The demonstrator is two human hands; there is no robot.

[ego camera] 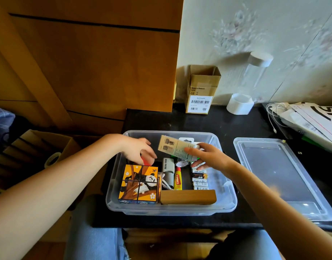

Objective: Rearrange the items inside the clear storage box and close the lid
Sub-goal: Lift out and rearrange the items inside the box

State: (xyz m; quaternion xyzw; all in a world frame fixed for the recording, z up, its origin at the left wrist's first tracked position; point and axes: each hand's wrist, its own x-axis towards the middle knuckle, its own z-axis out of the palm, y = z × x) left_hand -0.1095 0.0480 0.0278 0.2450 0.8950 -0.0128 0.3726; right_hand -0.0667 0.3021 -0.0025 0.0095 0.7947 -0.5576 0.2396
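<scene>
The clear storage box [227,201] stands open on the black desk. Inside it lie a panda picture cube [139,184] at front left, a grey mini fan [168,170], a yellow Carmex tube [178,180], a row of batteries [199,180] and a wooden block [187,197] along the front. My left hand [139,152] reaches into the back left corner and grips a small red object [147,162]. My right hand [208,156] holds a beige cardboard package [175,147] tilted above the box's back half. The clear lid [279,177] lies flat to the right of the box.
A small open cardboard carton [201,91] and a white-based clear tube [242,102] stand at the back by the wall. Papers and white cables [302,119] pile at the right. Wooden furniture [86,62] rises on the left, with a cardboard box [39,147] below.
</scene>
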